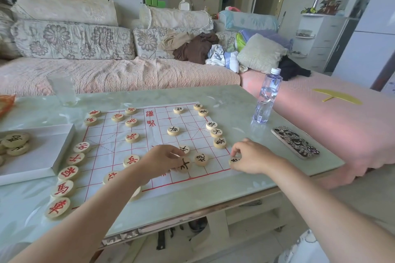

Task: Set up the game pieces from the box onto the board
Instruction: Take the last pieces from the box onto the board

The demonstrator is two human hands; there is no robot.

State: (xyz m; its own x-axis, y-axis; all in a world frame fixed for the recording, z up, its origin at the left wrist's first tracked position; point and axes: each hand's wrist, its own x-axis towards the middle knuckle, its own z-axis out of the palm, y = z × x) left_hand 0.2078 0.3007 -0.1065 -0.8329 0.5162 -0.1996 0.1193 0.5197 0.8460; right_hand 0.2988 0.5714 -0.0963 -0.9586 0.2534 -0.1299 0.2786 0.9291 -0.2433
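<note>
Pale green tabletop (213, 188) carries the paper board (149, 134); the white box (49, 151) sits just left of it with a few boxed pieces (16, 140) inside. Left hand (163, 161) pinches a black-marked piece (185, 165) on the board's near half, and right hand (251, 157) pinches a corner piece (234, 160) at the near right corner. Red pieces (68, 172) line the left edge.

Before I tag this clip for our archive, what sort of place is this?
Most likely a home living room: a cushioned sofa with floral covers, loose clothes piled on it, and a low coffee table carrying a Chinese chess board, water bottle and phone.
</note>
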